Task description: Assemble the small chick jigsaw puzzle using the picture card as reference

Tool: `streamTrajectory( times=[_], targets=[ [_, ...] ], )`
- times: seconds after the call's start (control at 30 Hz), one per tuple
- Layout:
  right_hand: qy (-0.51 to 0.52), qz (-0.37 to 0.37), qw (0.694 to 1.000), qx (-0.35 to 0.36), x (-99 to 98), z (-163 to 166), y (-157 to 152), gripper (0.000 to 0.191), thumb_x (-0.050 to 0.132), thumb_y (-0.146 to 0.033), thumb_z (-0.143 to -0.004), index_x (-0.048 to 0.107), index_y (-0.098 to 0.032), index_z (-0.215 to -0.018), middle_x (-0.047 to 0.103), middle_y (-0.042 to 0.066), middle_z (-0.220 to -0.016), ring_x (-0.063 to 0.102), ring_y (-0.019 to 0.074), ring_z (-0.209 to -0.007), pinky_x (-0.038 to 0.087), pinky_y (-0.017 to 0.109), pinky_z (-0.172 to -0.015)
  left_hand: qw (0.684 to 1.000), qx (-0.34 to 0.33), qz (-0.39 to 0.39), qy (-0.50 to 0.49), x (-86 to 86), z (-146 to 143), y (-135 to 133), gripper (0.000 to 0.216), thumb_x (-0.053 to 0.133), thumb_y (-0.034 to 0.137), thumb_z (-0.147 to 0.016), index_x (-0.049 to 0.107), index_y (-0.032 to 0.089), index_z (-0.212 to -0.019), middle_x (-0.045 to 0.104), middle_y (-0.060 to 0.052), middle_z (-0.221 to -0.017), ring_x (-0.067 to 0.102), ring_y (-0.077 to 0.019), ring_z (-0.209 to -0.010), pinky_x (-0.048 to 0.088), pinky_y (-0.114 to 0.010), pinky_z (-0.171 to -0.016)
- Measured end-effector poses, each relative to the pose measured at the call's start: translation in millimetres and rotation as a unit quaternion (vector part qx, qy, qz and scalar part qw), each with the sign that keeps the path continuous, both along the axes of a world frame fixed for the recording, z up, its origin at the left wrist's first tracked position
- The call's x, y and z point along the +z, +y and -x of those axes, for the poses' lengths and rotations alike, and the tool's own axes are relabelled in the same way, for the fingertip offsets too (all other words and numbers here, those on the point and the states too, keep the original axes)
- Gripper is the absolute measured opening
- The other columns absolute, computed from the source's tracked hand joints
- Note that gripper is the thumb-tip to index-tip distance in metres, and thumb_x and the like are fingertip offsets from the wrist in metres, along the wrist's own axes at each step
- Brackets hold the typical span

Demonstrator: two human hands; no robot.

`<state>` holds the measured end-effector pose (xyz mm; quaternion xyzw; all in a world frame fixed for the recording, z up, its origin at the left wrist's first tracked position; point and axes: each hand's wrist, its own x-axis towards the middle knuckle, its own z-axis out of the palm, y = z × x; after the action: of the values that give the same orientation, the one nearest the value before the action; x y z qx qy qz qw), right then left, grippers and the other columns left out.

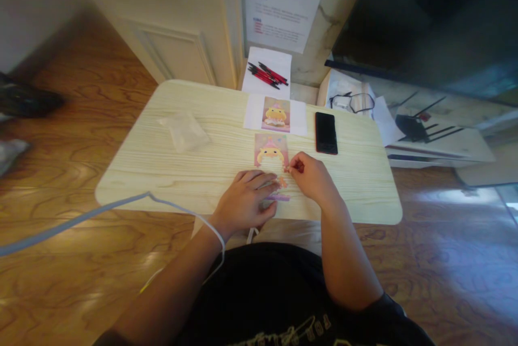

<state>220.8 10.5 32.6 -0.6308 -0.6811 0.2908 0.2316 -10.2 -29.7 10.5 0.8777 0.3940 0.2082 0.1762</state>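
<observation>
A partly assembled jigsaw puzzle (270,153) with a yellow duck in a pink hat lies on the light wooden table (141,168), its middle showing bare wood. My left hand (249,195) rests palm down over the puzzle's lower left part, fingers stretched out and hiding some of it. Loose orange pieces (282,181) show just beyond its fingertips, and a purple strip (279,197) lies beside them. At the puzzle's right edge, my right hand (309,173) pinches a small puzzle piece (286,169), partly hidden by the fingers.
Above the puzzle, a matching duck picture card (276,114) lies on white paper (298,117). A black phone (326,133) is to the right, a clear plastic bag (186,131) to the left. Several red pens (267,75) lie behind. A grey cord (121,201) crosses the table's left front edge.
</observation>
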Motion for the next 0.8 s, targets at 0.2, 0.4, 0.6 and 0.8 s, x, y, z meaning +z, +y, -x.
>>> streamTrajectory(
  times=[0.2, 0.4, 0.6, 0.8],
  targets=[
    [0.0, -0.006, 1.0, 0.006, -1.1, 1.1, 0.9, 0.013, 0.064, -0.011, -0.09, 0.066, -0.024, -0.089, 0.075, 0.0, -0.088, 0.066, 0.0174, -0.078, 0.045, 0.029, -0.071, 1.0, -0.006, -0.008, -0.009, -1.1, 0.8, -0.6, 0.038, 0.063, 0.038, -0.093, 0.073, 0.03, -0.129, 0.068, -0.005, -0.139, 0.058, -0.0308, -0.128, 0.044, -0.051, -0.107],
    [-0.01, -0.006, 1.0, 0.011, 2.3, 0.8, 1.0, 0.011, 0.064, -0.013, -0.09, 0.066, -0.024, -0.089, 0.075, 0.0, -0.088, 0.066, 0.0176, -0.078, 0.045, 0.028, -0.071, 1.0, -0.002, -0.011, -0.017, -0.7, 0.9, -0.9, 0.035, 0.065, 0.035, -0.091, 0.074, 0.03, -0.125, 0.072, -0.005, -0.131, 0.059, -0.0304, -0.124, 0.045, -0.05, -0.104],
    [-0.022, -0.008, 0.999, 0.022, 5.2, 0.4, 6.7, 0.013, 0.064, -0.012, -0.09, 0.068, -0.024, -0.09, 0.076, 0.0, -0.088, 0.066, 0.0175, -0.079, 0.044, 0.028, -0.071, 1.0, -0.003, -0.007, -0.012, 0.0, 0.9, -0.9, 0.035, 0.063, 0.037, -0.093, 0.073, 0.028, -0.126, 0.071, -0.006, -0.133, 0.059, -0.0301, -0.123, 0.045, -0.05, -0.104],
    [-0.029, -0.002, 0.999, 0.033, 5.6, 1.5, 9.0, 0.014, 0.064, -0.011, -0.09, 0.069, -0.024, -0.091, 0.076, 0.002, -0.091, 0.068, 0.0186, -0.082, 0.047, 0.029, -0.074, 1.0, 0.0, -0.008, -0.02, -1.0, 0.7, -0.4, 0.036, 0.065, 0.035, -0.091, 0.073, 0.028, -0.126, 0.071, -0.007, -0.132, 0.06, -0.03, -0.123, 0.046, -0.049, -0.104]
  ],
)
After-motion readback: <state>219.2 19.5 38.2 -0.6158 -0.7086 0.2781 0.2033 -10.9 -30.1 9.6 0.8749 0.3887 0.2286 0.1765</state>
